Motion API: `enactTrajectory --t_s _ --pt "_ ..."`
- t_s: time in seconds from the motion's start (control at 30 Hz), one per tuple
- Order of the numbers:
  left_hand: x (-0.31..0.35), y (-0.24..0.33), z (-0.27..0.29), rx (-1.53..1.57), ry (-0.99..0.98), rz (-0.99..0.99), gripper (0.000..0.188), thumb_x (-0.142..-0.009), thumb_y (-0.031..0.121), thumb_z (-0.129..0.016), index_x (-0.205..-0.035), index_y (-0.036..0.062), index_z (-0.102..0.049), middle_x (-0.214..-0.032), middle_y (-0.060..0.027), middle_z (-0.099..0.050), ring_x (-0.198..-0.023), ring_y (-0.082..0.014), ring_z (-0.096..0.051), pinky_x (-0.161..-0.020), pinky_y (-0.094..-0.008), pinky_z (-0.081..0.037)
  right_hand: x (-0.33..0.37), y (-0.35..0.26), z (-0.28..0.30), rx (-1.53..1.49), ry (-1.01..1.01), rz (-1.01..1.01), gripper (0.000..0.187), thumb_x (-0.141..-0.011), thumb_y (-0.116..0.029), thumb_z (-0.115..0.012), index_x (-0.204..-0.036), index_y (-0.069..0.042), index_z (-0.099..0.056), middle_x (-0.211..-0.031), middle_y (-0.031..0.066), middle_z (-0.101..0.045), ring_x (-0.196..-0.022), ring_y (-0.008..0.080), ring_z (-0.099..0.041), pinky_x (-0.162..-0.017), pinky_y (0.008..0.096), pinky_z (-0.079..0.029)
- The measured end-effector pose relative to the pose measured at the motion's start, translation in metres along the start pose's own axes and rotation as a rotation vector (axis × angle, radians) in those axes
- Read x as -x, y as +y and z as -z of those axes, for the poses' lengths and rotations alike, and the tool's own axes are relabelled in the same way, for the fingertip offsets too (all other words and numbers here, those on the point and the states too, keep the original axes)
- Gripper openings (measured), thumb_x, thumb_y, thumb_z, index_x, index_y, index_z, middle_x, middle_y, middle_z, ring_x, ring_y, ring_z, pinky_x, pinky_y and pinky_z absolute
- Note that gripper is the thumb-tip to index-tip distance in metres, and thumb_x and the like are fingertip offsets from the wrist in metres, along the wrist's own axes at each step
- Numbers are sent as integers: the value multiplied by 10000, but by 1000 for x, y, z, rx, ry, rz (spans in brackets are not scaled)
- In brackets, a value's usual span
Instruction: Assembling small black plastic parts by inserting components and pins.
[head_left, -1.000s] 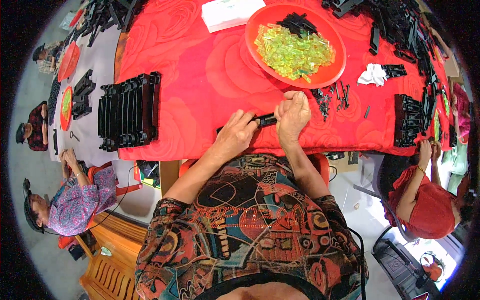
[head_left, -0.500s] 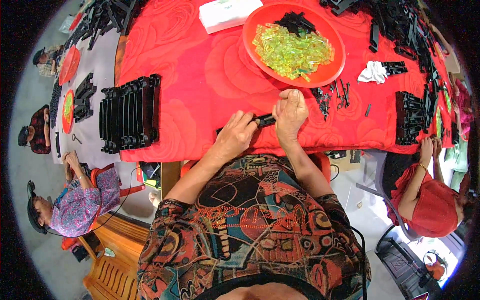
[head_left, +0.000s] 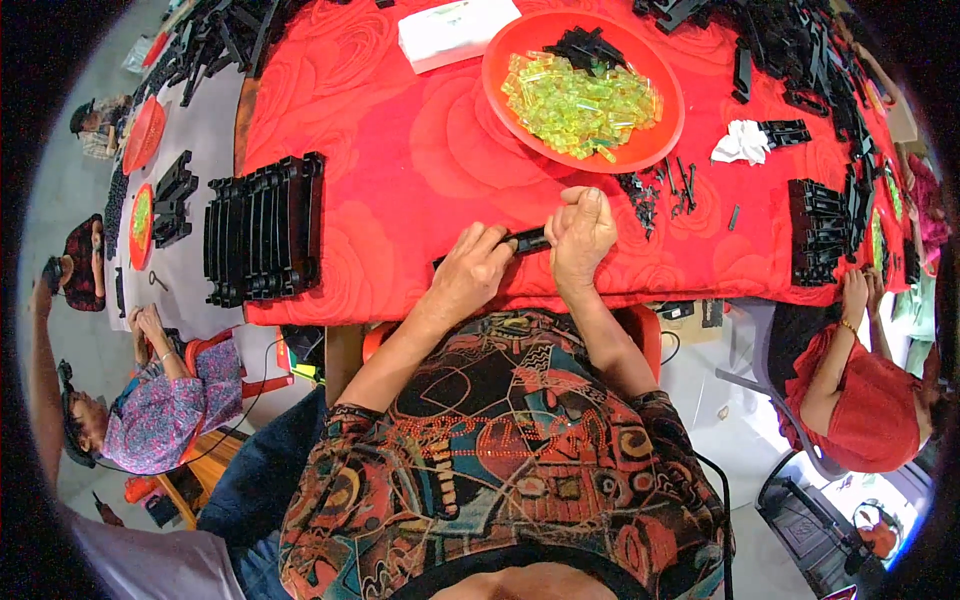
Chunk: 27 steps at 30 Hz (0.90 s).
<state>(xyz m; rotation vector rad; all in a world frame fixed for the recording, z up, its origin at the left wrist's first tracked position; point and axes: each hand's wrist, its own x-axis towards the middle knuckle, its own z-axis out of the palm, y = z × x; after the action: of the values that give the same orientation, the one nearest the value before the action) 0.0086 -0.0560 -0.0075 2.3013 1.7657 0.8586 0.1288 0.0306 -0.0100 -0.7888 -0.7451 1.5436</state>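
Note:
A narrow black plastic bar (head_left: 527,241) lies low over the red cloth in front of me, slanting slightly up to the right. My left hand (head_left: 470,264) is closed over its left part, fingers on top; a dark end shows beyond the knuckles. At the bar's right end, my right hand (head_left: 583,236) is closed in a fist, hiding that end and anything small inside it. Beyond the right hand sits a red bowl (head_left: 668,150) of clear yellow-green plastic pieces (head_left: 580,105), with small black parts (head_left: 588,48) at its far side.
A row of black plastic bars (head_left: 262,230) stands left; more black bars (head_left: 818,232) are stacked right. Small black pins (head_left: 640,203), crumpled white tissue (head_left: 741,143) and a white box (head_left: 455,35) lie on the red cloth (head_left: 390,140). Co-workers sit at both sides; another person (head_left: 150,555) is close at lower left.
A person in a pale top and dark blue trousers has come into view at the lower left, covering the wooden chair. Both my hands stay on the bar, almost unmoved.

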Motion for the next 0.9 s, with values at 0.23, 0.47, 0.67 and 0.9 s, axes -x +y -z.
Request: enactTrajectory --t_s 0.23,0.47,0.67,0.9 --pt "0 1 0 20 -3 22 200 -714 -10 -587 -913 -32 -589 -965 -163 -549 -814 -308 -517 -747 -372 -448 -3 -9 0 -35 59 7 323 -967 -280 -390 -818 -3 -465 -480 -45 -231 -355 44 -221 -332 225 -219" --pt "-1 2 2 3 -7 10 199 -722 -3 -577 -918 -35 -592 -964 -164 -550 -819 -303 -518 -737 -375 -449 -2 -6 -1 -39 56 -6 316 -969 -271 -380 -821 -3 -458 -478 -45 -232 -351 49 -218 -329 227 -211" --pt "0 -1 -2 -22 10 -10 192 -714 28 -556 -893 -35 -585 -945 -145 -540 -818 -278 -505 -726 -357 -442 -3 -1 -2 -23 42 -13 316 -966 -270 -389 -815 -3 -464 -478 -45 -242 -352 48 -228 -325 221 -220" --pt "-1 -1 0 -45 -14 -14 170 -713 29 -560 -869 -34 -582 -937 -146 -537 -816 -281 -502 -728 -357 -440 -4 0 -2 31 -13 -10 313 -964 -267 -397 -815 -2 -471 -485 -44 -257 -361 45 -241 -334 219 -232"
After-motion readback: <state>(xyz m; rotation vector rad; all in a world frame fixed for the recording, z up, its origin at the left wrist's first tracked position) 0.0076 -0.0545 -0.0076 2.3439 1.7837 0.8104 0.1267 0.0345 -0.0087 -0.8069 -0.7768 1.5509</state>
